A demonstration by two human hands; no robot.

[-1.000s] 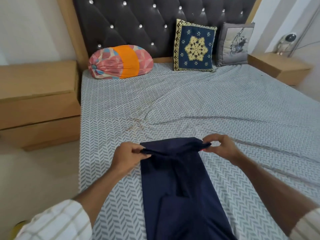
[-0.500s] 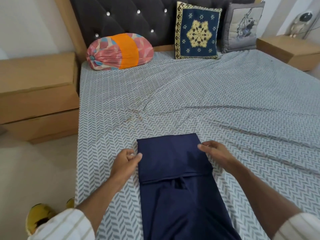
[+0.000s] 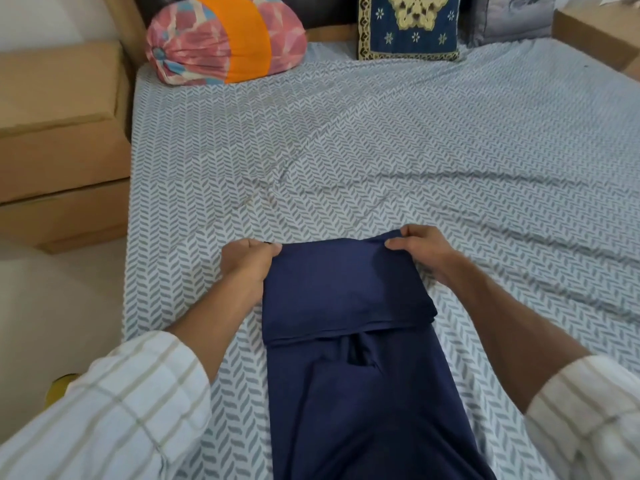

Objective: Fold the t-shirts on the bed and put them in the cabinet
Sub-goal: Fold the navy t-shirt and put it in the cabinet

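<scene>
Navy t-shirt (image 3: 349, 341) lies lengthwise on the patterned bed sheet (image 3: 415, 150), its far end doubled back over itself. Your left hand (image 3: 247, 263) pinches the fold's far left corner; your right hand (image 3: 420, 252) pinches the far right corner.

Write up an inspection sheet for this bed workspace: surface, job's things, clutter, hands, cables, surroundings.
Surface: bed sheet, grey leaf print, wrinkled.
Job's things: navy t-shirt, a long strip with its far end folded back over itself; no other shirts seen.
Clutter: bolster, blue cushion, grey cushion at the headboard.
Hands: left hand and right hand pinch the far corners of the fold.
Cables: nothing seen.
Surroundings: wooden nightstand on the left; cabinet not in view.
</scene>
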